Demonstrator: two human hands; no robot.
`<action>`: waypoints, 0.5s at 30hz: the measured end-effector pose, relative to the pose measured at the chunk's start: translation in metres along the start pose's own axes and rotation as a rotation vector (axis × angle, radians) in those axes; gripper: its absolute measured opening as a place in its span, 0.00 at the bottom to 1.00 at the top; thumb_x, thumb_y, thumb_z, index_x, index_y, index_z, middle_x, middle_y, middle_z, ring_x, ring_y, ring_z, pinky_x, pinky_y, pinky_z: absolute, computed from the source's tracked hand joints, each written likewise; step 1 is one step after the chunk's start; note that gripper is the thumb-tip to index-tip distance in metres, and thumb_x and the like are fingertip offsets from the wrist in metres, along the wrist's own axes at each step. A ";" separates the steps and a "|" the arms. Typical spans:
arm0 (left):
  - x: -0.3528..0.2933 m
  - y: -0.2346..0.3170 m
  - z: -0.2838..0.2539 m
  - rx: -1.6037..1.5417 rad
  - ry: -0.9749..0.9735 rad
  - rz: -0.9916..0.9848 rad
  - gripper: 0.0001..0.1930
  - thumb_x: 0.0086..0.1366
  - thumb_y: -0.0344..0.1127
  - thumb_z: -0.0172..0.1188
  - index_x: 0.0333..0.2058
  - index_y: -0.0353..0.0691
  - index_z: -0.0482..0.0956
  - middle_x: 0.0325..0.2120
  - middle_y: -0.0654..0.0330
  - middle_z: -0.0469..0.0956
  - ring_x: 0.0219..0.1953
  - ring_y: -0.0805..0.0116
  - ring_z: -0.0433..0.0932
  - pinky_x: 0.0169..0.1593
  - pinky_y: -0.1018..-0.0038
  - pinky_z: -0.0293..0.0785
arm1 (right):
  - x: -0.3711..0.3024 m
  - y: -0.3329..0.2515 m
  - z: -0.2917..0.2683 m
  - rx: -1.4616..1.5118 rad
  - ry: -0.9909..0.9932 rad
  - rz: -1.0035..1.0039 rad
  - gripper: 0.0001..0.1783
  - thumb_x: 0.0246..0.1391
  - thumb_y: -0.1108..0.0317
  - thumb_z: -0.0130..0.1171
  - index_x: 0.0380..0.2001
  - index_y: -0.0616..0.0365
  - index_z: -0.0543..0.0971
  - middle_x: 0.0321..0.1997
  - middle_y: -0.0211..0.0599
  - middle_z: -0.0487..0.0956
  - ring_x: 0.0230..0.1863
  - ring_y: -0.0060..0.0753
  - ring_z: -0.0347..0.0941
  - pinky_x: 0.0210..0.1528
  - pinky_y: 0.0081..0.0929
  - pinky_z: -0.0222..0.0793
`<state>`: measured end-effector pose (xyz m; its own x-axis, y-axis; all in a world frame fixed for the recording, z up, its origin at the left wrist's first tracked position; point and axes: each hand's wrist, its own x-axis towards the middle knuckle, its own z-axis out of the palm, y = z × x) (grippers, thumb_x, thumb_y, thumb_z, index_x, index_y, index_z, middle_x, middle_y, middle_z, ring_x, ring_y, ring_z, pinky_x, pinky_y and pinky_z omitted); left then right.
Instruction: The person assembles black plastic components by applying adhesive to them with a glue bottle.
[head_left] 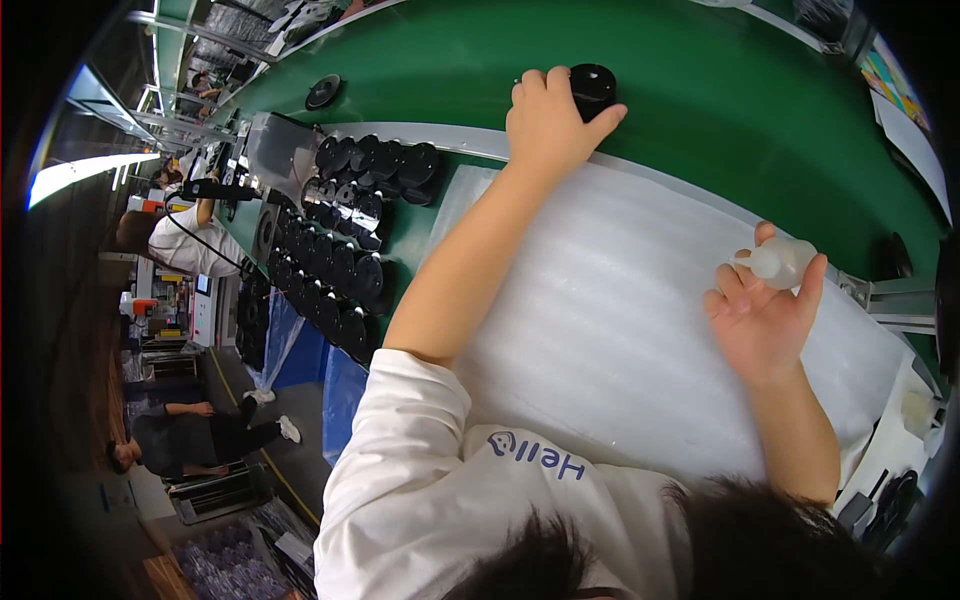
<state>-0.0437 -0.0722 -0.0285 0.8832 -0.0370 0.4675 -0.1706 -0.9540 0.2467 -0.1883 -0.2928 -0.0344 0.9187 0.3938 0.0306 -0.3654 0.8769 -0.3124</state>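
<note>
Hands numbered two in the head view, both bare and both the wearer's own. The left hand (545, 118) reached far out over the green conveyor belt (720, 90), its fingers curled down around one black round part (593, 88) that sat on the belt, thumb on the part's near side. The right hand (762, 315) was raised palm-up over the white foam sheet (600, 320), fingers loosely bent and pinching one small translucent squeeze bottle (778, 260) between thumb and fingertips, nozzle pointing toward the wearer's left.

One foam sheet covered the tabletop in front of the person, lying just inside the belt's pale edge rail (440, 137). To the left of the sheet stood rows of black round parts (340, 250), closely packed and overlapping; there were more than a dozen, but the exact count could not be told. One further black disc (323, 91) lay alone on the belt, well apart from the held part.

Two other people showed at the left rim: one in a white shirt (185, 245) and one in dark clothes (190, 440) on the floor side, both well apart from the wearer's hands.
</note>
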 end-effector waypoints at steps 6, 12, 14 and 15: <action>-0.026 -0.043 -0.060 0.097 -0.113 -0.033 0.24 0.43 0.46 0.62 0.38 0.41 0.72 0.36 0.55 0.69 0.40 0.57 0.70 0.36 0.63 0.70 | 0.003 -0.003 0.001 -0.087 0.030 -0.021 0.29 0.49 0.36 0.36 0.44 0.45 0.65 0.23 0.23 0.70 0.24 0.22 0.58 0.29 0.20 0.55; -0.023 -0.111 -0.100 0.531 -0.289 -0.338 0.30 0.46 0.59 0.56 0.39 0.39 0.71 0.34 0.53 0.73 0.37 0.56 0.74 0.37 0.64 0.70 | 0.005 0.000 0.005 -0.087 0.031 -0.009 0.29 0.50 0.37 0.36 0.44 0.46 0.66 0.23 0.25 0.70 0.24 0.22 0.59 0.30 0.21 0.55; -0.023 -0.110 -0.104 0.511 -0.396 -0.427 0.32 0.45 0.63 0.54 0.39 0.39 0.72 0.32 0.53 0.75 0.38 0.58 0.74 0.37 0.66 0.70 | 0.004 0.000 0.004 -0.096 0.043 -0.020 0.29 0.50 0.37 0.36 0.44 0.47 0.66 0.23 0.26 0.70 0.25 0.23 0.59 0.30 0.21 0.55; -0.024 -0.110 -0.103 0.508 -0.395 -0.428 0.32 0.45 0.63 0.54 0.39 0.39 0.72 0.32 0.53 0.75 0.38 0.58 0.74 0.37 0.66 0.70 | 0.004 0.000 0.003 -0.099 0.043 -0.020 0.29 0.50 0.37 0.36 0.44 0.47 0.66 0.23 0.26 0.70 0.25 0.23 0.59 0.30 0.21 0.55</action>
<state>-0.0914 0.0642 0.0203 0.9338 0.3532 0.0578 0.3578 -0.9251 -0.1273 -0.1850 -0.2905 -0.0315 0.9321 0.3623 -0.0026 -0.3323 0.8519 -0.4048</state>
